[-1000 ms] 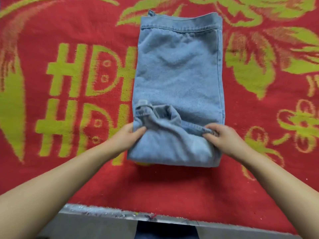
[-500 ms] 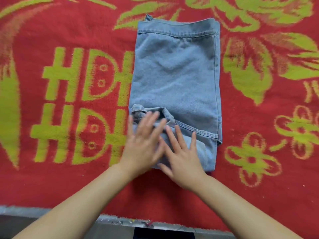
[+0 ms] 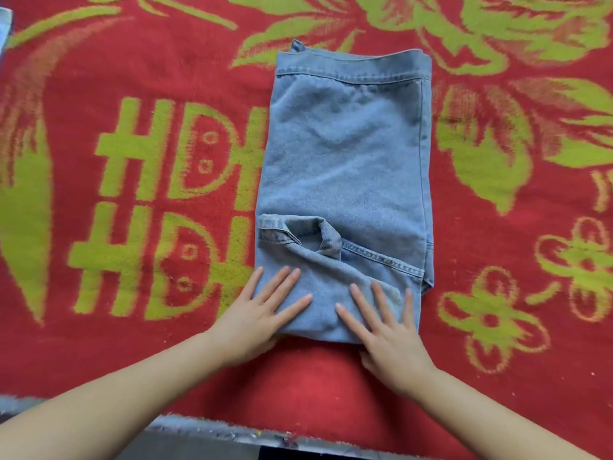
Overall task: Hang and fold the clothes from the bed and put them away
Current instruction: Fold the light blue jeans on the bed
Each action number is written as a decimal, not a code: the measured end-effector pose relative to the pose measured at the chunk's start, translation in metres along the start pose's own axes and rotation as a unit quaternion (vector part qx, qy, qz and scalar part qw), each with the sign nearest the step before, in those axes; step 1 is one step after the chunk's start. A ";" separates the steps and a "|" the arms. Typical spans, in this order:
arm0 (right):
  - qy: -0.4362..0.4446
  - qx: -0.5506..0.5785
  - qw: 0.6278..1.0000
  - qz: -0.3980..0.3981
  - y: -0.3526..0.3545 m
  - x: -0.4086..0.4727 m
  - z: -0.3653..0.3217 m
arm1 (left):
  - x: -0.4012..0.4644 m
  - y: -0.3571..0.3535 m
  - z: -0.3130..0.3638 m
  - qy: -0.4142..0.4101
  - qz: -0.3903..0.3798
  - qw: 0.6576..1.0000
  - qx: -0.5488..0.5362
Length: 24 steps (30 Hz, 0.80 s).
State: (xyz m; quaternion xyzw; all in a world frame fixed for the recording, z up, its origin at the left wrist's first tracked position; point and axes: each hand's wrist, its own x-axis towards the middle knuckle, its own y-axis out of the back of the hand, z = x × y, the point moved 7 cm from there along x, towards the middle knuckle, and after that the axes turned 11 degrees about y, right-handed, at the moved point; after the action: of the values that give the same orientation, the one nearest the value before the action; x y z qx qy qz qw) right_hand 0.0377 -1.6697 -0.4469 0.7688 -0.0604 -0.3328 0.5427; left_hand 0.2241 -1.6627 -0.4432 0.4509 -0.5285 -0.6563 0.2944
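Both hands, left hand [image 3: 255, 318] and right hand [image 3: 388, 333], press straight, spread fingers [image 3: 288, 277] on folded jeans [image 3: 345, 167], seemingly denim, near the bed [image 3: 99, 327] edge.

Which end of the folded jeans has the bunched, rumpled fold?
The near end of the folded jeans, just beyond the left hand and right hand; the far end lies flat with a straight stitched hem.

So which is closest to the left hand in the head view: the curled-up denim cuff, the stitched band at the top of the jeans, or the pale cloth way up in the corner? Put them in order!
From the left hand, pressing flat on the jeans:
1. Curled cuff, just beyond the fingertips.
2. Stitched band, at the jeans' far end.
3. Pale cloth, far-left corner of the red blanket.
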 end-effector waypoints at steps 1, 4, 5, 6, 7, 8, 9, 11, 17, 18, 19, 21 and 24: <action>-0.023 0.004 1.000 -0.007 -0.003 -0.001 0.007 | -0.001 0.000 -0.002 0.029 0.000 1.000 0.010; -0.082 0.030 0.996 -0.025 0.008 0.008 0.022 | 0.012 0.005 0.001 0.099 -0.041 0.994 0.025; -0.090 0.036 0.994 -0.040 0.011 0.013 0.025 | 0.016 0.011 0.005 0.107 -0.047 0.993 0.032; -0.092 0.046 0.993 -0.060 0.011 0.015 0.028 | 0.021 0.015 0.006 0.115 -0.057 0.991 0.035; -0.086 0.063 0.990 -0.091 0.013 0.015 0.031 | 0.025 0.019 0.004 0.127 -0.084 0.988 0.028; -0.074 0.086 0.986 -0.119 0.019 0.014 0.033 | 0.027 0.021 0.002 0.132 -0.134 0.982 0.003; -0.062 0.122 0.979 -0.151 0.028 0.012 0.037 | 0.027 0.025 -0.002 0.133 -0.189 0.972 -0.031; -0.012 0.224 0.954 -0.200 0.054 0.008 0.038 | 0.024 0.040 -0.007 0.116 -0.273 0.945 -0.139; 0.064 0.424 0.857 -0.286 0.114 0.001 0.062 | 0.019 0.084 -0.034 0.079 -0.522 0.725 -0.442; 0.037 0.433 0.869 -0.238 0.121 0.010 0.082 | 0.033 0.084 -0.051 0.103 -0.501 0.715 -0.476; 0.002 0.429 0.887 -0.172 0.126 0.020 0.106 | 0.048 0.083 -0.070 0.136 -0.463 0.708 -0.515; -0.093 0.399 0.912 -0.015 0.129 0.037 0.157 | 0.076 0.076 -0.106 0.241 -0.342 0.677 -0.606; -0.224 0.420 0.855 0.205 0.125 0.051 0.197 | 0.103 0.061 -0.149 0.423 -0.095 0.637 -0.637</action>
State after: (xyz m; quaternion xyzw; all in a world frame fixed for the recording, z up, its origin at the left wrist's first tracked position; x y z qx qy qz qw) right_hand -0.0037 -1.8997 -0.3979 0.7987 -0.4706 -0.3201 0.1954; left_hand 0.3100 -1.8321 -0.4191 0.4279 0.2491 -0.5919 0.6360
